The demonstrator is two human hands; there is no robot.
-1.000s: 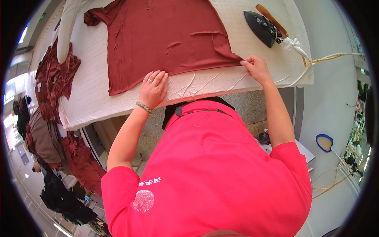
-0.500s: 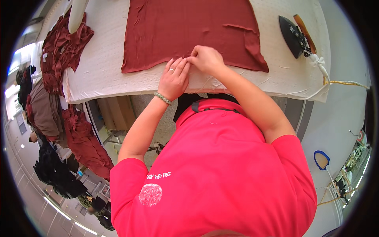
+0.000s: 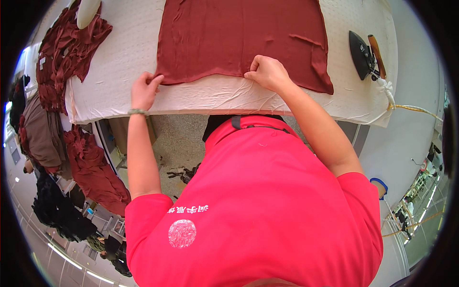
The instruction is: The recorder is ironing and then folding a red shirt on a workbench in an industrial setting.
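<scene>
A maroon cloth (image 3: 241, 40) lies spread on the white-covered table (image 3: 117, 98), in front of the person, its upper part running out of the top of the view. Its lower edge crosses the table a little in from the near side, dipping slightly at the left and running lower toward the right corner. A few raised creases show on its right half, and fine vertical folds run down the left. At the lower left corner is the left hand (image 3: 143, 92), its thumb and fingers closed together on the hem in a pinch. The right hand (image 3: 268, 73) is at about the middle of the same edge, its fingers also brought together on the fabric, knuckles up; the lower right corner lies free on the table. A beaded bracelet (image 3: 138, 112) circles the left wrist. To the right of the cloth, well apart from it, stands a dark iron (image 3: 360, 55) with an orange-brown handle (image 3: 377, 55); a white-wrapped cord (image 3: 388, 91) leads from it over the table's right side. At the table's left end lies a crumpled maroon heap (image 3: 67, 55), with the rounded tip of a white padded form (image 3: 87, 13) beside it. Further out at the left are a grey-brown garment (image 3: 42, 136), another maroon piece (image 3: 95, 172) and black clothing (image 3: 62, 210). The person wears a bright pink-red shirt (image 3: 272, 205).
</scene>
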